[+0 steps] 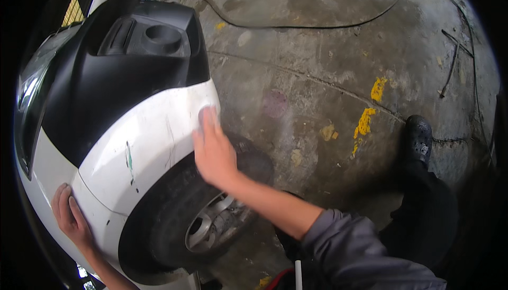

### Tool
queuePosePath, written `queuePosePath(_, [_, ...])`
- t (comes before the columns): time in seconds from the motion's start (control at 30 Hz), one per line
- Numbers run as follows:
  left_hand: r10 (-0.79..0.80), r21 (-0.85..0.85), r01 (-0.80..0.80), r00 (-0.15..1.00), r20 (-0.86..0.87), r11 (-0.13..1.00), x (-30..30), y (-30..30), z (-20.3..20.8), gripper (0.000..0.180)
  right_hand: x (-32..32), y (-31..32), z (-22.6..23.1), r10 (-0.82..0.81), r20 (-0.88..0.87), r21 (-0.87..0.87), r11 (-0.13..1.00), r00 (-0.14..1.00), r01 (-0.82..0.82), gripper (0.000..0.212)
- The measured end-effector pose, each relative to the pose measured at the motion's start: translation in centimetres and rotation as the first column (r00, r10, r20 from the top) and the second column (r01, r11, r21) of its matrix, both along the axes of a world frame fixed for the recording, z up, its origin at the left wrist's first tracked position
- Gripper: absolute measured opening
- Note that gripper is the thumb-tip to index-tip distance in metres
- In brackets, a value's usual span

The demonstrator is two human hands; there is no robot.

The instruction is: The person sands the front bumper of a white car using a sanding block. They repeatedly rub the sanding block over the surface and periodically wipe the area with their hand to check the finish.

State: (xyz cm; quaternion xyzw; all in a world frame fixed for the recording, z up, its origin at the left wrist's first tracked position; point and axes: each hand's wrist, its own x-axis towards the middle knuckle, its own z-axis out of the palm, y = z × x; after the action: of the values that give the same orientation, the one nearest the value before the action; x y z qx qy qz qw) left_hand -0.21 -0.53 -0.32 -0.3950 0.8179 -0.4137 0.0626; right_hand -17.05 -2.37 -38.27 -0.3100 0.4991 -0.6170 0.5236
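Note:
A car's white bumper corner (pixel 153 120) fills the left half, joined to a matte black section (pixel 132 70) with a round recess. My right hand (pixel 216 152), slightly blurred, presses a small greyish-purple pad (pixel 205 116) with its fingers against the bumper's outer edge, above the wheel arch. Much of the pad is hidden under the fingers. My left hand (pixel 71 213) rests on the white fender (pixel 100 210), fingers apart and a little bent, holding nothing. Between the hands, the white paint carries a green and dark scrape (pixel 129 157) and thin dark scratches (pixel 170 136).
Below the arch sits the tire (pixel 169 232) with its silver rim (pixel 203 229). A black hose (pixel 296 27) curves across the stained concrete floor, and a dark metal bar tool (pixel 451 70) lies at right. Yellow paint patches (pixel 365 123) and a faint purplish round patch (pixel 275 103) mark the floor. My shoe (pixel 419 136) stands at right.

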Motion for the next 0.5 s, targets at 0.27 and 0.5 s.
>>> queuePosePath(0.27, [-0.016, 0.023, 0.017, 0.999, -0.050, 1.000, -0.2, 0.0, 0.2, 0.023, 0.7, 0.3, -0.7, -0.058, -0.102, -0.081, 0.995, 0.993, 0.050, 0.061])
queuePosePath(0.5, [-0.028, 0.022, 0.028, 0.999, -0.031, 0.999, -0.6, 0.8, -0.1, 0.021, 0.1, 1.3, -0.2, -0.063, -0.119, -0.153, 0.987, 0.991, 0.044, 0.058])
